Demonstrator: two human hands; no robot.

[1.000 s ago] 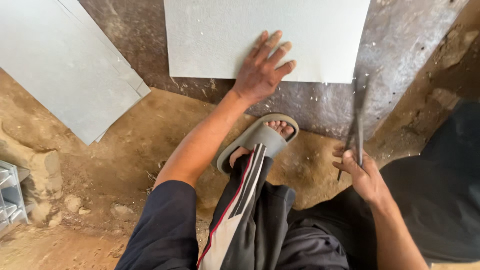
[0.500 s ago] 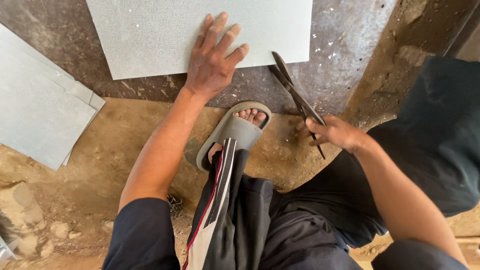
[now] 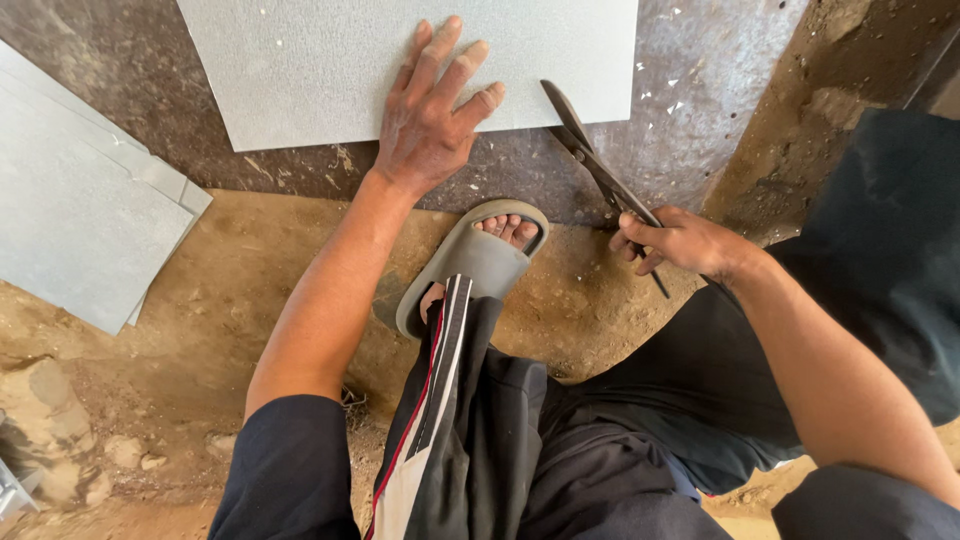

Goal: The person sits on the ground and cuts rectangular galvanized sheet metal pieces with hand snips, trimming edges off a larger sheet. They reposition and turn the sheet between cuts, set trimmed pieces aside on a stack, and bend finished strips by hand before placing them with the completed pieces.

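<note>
**Left hand pinning a metal sheet, right hand holding snips**

So the left hand (image 3: 432,115) is pressed flat on the near edge of a pale grey metal sheet (image 3: 330,60), upper middle of the frame. Fingers spread apart and pointing away from the camera, palm down, heel of the hand hanging just off the sheet's edge onto the dark slab (image 3: 690,110) underneath. Nothing gripped, it's just lying flat on the sheet.

The right hand (image 3: 680,242) is right of centre, fingers wrapped tight around the handles of a pair of dark tin snips (image 3: 590,160). The blades point up and left toward the sheet's lower right corner, and the tips look like they're right at that edge. Can't tell if they actually touch it, or whether the blades are apart or together.

Between the two hands, just below the slab's edge, there's a foot in a grey slide sandal (image 3: 470,262), toes pointing at the slab. Dark trousers with a white and red stripe run down from it to the bottom of the frame, and both arms come in from dark sleeves.

Further out: the slab is speckled with little bright flecks. At the left of the frame a stack of more grey sheets (image 3: 80,200) lies on the brown dirt floor (image 3: 230,300), well apart from both hands. A lump of stone (image 3: 45,425) sits in the lower left corner.
</note>
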